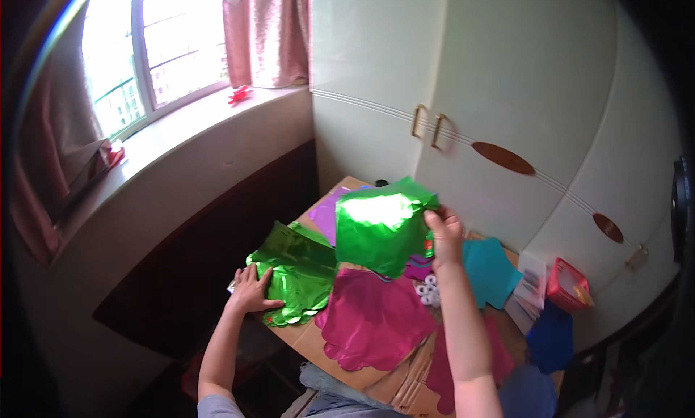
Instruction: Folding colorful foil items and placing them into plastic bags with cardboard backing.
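My right hand (445, 237) is closed on the edge of a shiny green foil sheet (387, 233), lifted above the table. Another green foil piece (297, 273) with a scalloped edge lies at the table's left; I cannot tell whether the two are joined. On that piece rests my left hand (253, 290), flat with fingers spread. Below the raised sheet a magenta foil sheet (376, 320) with a wavy edge lies on the table. Several white rolls (428, 291) sit beside my right forearm.
The brown table (293, 336) also bears a purple sheet (325, 214), a teal sheet (489, 272) and another magenta sheet (499, 349). A pink basket (567, 284) and dark blue material (550, 338) are at the right. White cabinets (507, 78) stand behind; a window (174, 41) is at left.
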Demonstrator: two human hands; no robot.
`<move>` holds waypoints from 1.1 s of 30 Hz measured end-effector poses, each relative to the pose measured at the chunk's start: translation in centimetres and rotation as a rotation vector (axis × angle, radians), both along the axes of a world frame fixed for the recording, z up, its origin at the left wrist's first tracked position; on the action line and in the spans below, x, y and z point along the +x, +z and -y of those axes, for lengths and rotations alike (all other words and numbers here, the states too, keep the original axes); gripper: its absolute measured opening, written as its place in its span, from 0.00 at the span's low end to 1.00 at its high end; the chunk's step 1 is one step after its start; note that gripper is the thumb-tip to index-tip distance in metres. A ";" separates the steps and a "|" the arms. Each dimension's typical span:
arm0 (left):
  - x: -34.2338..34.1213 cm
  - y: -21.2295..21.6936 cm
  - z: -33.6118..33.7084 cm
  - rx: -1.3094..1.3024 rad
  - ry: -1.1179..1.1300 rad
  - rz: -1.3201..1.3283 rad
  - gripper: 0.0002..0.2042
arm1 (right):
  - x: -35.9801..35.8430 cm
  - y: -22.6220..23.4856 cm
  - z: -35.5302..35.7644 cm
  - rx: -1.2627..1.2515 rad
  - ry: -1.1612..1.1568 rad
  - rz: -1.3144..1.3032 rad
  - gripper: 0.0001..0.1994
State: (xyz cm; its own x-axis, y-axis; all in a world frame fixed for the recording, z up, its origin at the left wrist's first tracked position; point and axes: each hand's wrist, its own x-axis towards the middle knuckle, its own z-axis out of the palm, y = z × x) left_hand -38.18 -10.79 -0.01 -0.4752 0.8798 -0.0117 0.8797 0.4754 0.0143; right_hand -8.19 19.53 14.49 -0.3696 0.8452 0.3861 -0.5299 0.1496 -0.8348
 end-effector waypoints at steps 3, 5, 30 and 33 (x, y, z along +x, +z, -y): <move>0.9 1.8 -0.6 -0.049 0.026 0.013 0.52 | 8.3 4.1 0.6 0.191 -0.185 0.029 0.07; 1.9 2.3 -0.3 0.045 0.088 -0.007 0.49 | 12.9 6.6 3.1 0.363 -0.320 0.130 0.03; 37.6 -3.2 -9.7 0.143 0.080 2.095 0.17 | 27.8 -12.1 21.7 0.760 -0.356 0.997 0.22; 37.4 -3.2 -10.1 0.149 -0.029 1.969 0.19 | 31.9 -11.6 16.8 0.314 -0.576 1.158 0.22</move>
